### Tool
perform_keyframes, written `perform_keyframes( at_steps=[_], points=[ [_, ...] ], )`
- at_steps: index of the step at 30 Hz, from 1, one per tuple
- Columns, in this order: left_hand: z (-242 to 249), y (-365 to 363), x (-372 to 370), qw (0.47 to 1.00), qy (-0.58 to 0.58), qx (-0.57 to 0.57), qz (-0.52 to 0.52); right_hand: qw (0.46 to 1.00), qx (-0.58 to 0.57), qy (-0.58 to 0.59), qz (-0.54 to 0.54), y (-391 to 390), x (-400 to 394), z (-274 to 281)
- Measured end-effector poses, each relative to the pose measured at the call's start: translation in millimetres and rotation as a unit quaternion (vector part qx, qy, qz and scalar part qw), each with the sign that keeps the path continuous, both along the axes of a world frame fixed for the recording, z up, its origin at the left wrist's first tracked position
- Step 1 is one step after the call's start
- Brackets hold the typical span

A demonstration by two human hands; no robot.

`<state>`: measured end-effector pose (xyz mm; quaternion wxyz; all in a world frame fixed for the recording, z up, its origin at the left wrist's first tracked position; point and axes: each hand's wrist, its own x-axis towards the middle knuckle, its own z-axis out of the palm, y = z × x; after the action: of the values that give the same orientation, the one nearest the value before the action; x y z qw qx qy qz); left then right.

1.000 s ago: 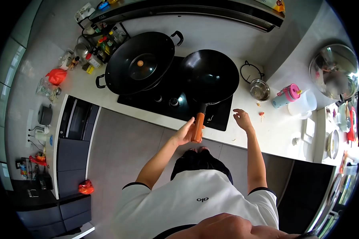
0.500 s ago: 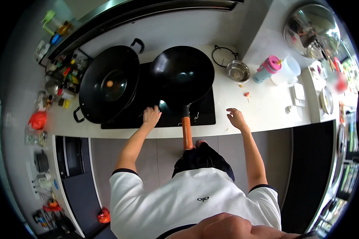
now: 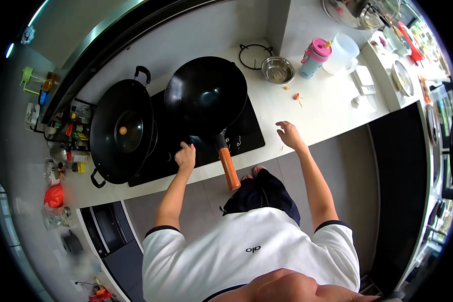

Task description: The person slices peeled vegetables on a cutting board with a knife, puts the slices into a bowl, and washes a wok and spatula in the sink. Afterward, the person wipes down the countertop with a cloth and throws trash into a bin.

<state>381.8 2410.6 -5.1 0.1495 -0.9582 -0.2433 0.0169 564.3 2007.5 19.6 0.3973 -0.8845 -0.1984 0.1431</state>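
My left hand is at the front part of the black cooktop, left of the wok handle. Its fingers are bent and a little apart, with nothing visible in them. A black wok stands on the cooktop, its orange-brown wooden handle jutting past the counter's front edge. Over the counter, to the right of the cooktop, my right hand hangs with loosely spread, empty fingers. Left of the wok is a larger two-handled black pan, tilted, with a small round orange-brown spot at its middle.
Behind my right hand are a steel bowl, a wire ring stand, a pink-lidded cup and a clear plastic jug. Food scraps lie nearby. A white scale is farther right. Seasoning bottles crowd the left end.
The view has turned and shifted, so the counter now slants. My left hand's fingers have gone from stretched flat to bent. My right hand stays empty above the counter.
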Motion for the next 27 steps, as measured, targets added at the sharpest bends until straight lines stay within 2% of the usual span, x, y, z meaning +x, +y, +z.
perform_keyframes(
  at_steps=[4,7,8,9,11,13,15,17,18,20,21,23,24,27],
  points=[
    [-7,1,-3,1.000,-0.012,-0.004,0.002,1.000,-0.003,0.013,-0.013,-7,-18,5],
    [6,-2,1,0.989,0.072,-0.100,0.083,0.999,0.006,-0.023,-0.028,-27,-25,7],
    [2,-1,0,0.990,0.059,-0.108,0.070,0.999,0.002,-0.038,-0.035,-36,-31,9],
    [8,-6,3,0.983,0.077,-0.116,0.117,0.998,0.006,-0.044,-0.045,-48,-38,16],
    [45,-35,2,0.967,0.028,-0.162,0.194,0.997,0.006,-0.031,-0.074,-77,-54,38],
    [62,-63,-13,0.955,-0.062,-0.212,0.200,0.994,-0.008,-0.007,-0.107,-115,-71,56],
    [51,-104,-32,0.952,-0.145,-0.220,0.156,0.989,-0.009,-0.029,-0.146,-163,-85,47],
    [92,-201,-57,0.934,-0.113,-0.328,0.087,0.982,-0.011,-0.014,-0.189,-210,-108,51],
    [60,-221,-62,0.953,-0.025,-0.295,0.059,0.978,-0.011,-0.019,-0.206,-232,-122,51],
    [38,-297,-79,0.903,-0.056,-0.417,-0.089,0.969,-0.014,-0.029,-0.246,-286,-157,49],
    [1,-329,-82,0.888,-0.052,-0.432,-0.146,0.965,-0.013,-0.015,-0.260,-314,-180,53],
    [-22,-420,-78,0.831,-0.028,-0.498,-0.246,0.952,-0.002,-0.028,-0.304,-379,-224,56],
    [-29,-467,-78,0.803,-0.022,-0.522,-0.287,0.942,-0.033,-0.035,-0.333,-411,-249,58],
    [-31,-613,-71,0.763,0.061,-0.553,-0.329,0.904,-0.032,-0.055,-0.423,-516,-338,52]
  ],
)
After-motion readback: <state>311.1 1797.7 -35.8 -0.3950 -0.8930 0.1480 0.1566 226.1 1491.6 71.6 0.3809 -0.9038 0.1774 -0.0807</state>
